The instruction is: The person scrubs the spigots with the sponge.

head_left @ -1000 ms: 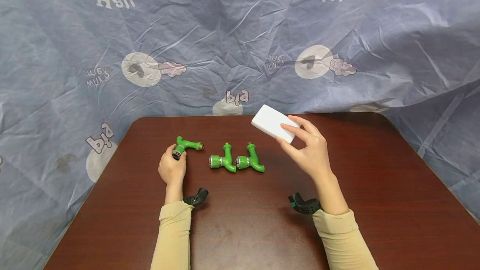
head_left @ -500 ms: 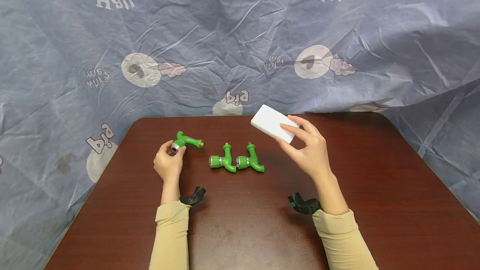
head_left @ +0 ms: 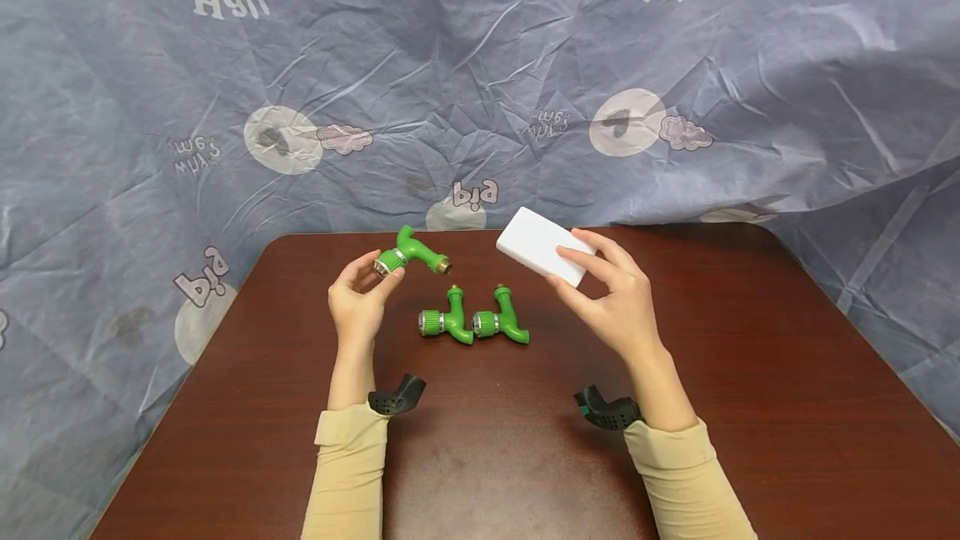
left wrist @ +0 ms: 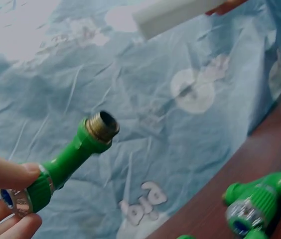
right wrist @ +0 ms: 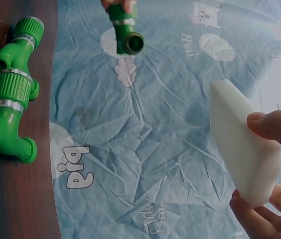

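Reddish-brown and glossy, a table [head_left: 480,465] stands before a creased, printed blue-grey sheet [head_left: 465,82] that hangs behind its far edge. Three green taps [head_left: 415,247] are on show: one is raised off the table, its ribbed knob [head_left: 392,261] pinched between the thumb and fingers of the left hand [head_left: 357,300], its threaded end [head_left: 443,265] pointing to the right; the other two, a middle tap [head_left: 454,322] and a right tap [head_left: 507,322], lie just beside each other on the table. One white block [head_left: 537,243] is held tilted in the air, gripped at one end by the thumb and fingers of the right hand [head_left: 618,298]. Two black wrist mounts [head_left: 611,412] sit at the ends of two pale yellow sleeves [head_left: 348,457]
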{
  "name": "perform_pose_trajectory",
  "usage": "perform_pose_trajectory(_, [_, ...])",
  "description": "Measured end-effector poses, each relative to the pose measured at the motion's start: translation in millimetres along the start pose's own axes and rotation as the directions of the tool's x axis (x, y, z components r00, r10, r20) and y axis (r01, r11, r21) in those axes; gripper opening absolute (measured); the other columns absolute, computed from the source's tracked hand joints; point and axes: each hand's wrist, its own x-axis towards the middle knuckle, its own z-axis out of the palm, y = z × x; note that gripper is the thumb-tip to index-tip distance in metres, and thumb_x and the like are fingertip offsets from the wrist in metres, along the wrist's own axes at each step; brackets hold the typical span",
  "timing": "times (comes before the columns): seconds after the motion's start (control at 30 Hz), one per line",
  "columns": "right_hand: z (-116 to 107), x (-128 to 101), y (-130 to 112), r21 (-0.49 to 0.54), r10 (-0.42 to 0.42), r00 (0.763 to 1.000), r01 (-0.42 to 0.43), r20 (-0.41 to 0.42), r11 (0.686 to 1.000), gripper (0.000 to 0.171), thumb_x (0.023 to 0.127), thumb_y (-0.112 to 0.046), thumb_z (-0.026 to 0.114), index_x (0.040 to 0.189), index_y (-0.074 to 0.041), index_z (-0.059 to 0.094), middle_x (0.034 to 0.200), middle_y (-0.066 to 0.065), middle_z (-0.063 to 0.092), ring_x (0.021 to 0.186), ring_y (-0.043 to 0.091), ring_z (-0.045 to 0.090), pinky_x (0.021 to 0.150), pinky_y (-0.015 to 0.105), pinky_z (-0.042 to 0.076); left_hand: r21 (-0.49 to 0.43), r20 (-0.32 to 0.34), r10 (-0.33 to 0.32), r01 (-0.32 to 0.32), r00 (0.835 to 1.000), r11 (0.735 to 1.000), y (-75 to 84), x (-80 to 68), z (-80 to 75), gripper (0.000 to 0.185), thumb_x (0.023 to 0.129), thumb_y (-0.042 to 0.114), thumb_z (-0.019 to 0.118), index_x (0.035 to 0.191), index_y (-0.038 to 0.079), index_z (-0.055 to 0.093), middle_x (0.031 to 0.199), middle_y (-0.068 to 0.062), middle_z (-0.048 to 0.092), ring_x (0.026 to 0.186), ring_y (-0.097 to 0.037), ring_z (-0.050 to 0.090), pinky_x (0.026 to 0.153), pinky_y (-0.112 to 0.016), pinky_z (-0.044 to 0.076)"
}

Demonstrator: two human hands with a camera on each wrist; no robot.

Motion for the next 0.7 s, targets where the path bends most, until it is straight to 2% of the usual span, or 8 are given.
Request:
perform_pose_trajectory(0.13, [0.7, 0.5, -4.2, 0.003, 0.002, 1.000, -0.002, 0.015, 1.000, 0.032, 0.069, -0.013, 0.081, 0.099, -0.007, 0.074, 0.115, 0.011, 0.063, 0.107, 0.025, 0.058, 0.087, 0.021, 0.042, -0.075, 0.091, 0.024, -0.017, 0.996, 0.997, 3.9, -4.9, 11.9, 0.042, 0.070, -0.001, 0.081, 0.109, 0.003, 0.068, 0.100, -0.017, 0.066, 0.088, -0.021, 0.063, 0.065, -0.019, 0.052])
perform_pose_trajectory(0.27, [3.3, 0.1, -6.3, 0.012, -0.003, 1.000, 0.003, 0.020, 1.000, 0.032, 0.068, -0.013, 0.081, 0.099, -0.008, 0.074, 0.115, 0.010, 0.063, 0.106, 0.025, 0.058, 0.087, 0.023, 0.044, -0.119, 0.183, 0.045, -0.024, 0.982, 0.993, 7.8, -11.6, 23.4, 0.042, 0.069, -0.002, 0.081, 0.110, 0.002, 0.068, 0.098, -0.012, 0.068, 0.087, -0.018, 0.064, 0.067, -0.022, 0.054])
perform_pose_trajectory(0.37, [5.7, -0.8, -7.9, 0.019, -0.006, 0.999, 0.005, 0.035, 1.000, 0.032, 0.069, -0.014, 0.081, 0.099, -0.008, 0.074, 0.116, 0.009, 0.063, 0.106, 0.025, 0.058, 0.088, 0.024, 0.044, -0.159, 0.261, 0.069, -0.028, 0.963, 0.987, 8.5, -16.7, 32.1, 0.044, 0.069, -0.005, 0.080, 0.111, -0.001, 0.067, 0.096, -0.013, 0.068, 0.084, -0.018, 0.065, 0.065, -0.024, 0.055])
perform_pose_trajectory(0.5, [9.2, -2.5, -9.4, 0.031, -0.005, 0.998, 0.003, 0.063, 1.000, 0.033, 0.068, -0.014, 0.082, 0.100, -0.009, 0.074, 0.117, 0.010, 0.063, 0.107, 0.025, 0.058, 0.089, 0.027, 0.045, -0.210, 0.346, 0.104, -0.031, 0.933, 0.977, 8.7, -23.7, 43.1, 0.044, 0.069, -0.008, 0.078, 0.111, -0.005, 0.065, 0.093, -0.013, 0.069, 0.079, -0.020, 0.065, 0.056, -0.024, 0.053])
perform_pose_trajectory(0.7, [14.8, -4.4, -13.0, 0.057, -0.013, 0.991, 0.006, 0.130, 0.998, 0.033, 0.069, -0.013, 0.081, 0.101, -0.010, 0.073, 0.118, 0.011, 0.061, 0.108, 0.025, 0.057, 0.086, 0.036, 0.046, -0.241, 0.422, 0.154, -0.053, 0.893, 0.969, 13.0, -34.7, 55.0, 0.043, 0.069, -0.008, 0.078, 0.110, -0.005, 0.066, 0.091, -0.010, 0.069, 0.079, -0.018, 0.063, 0.060, -0.022, 0.051])
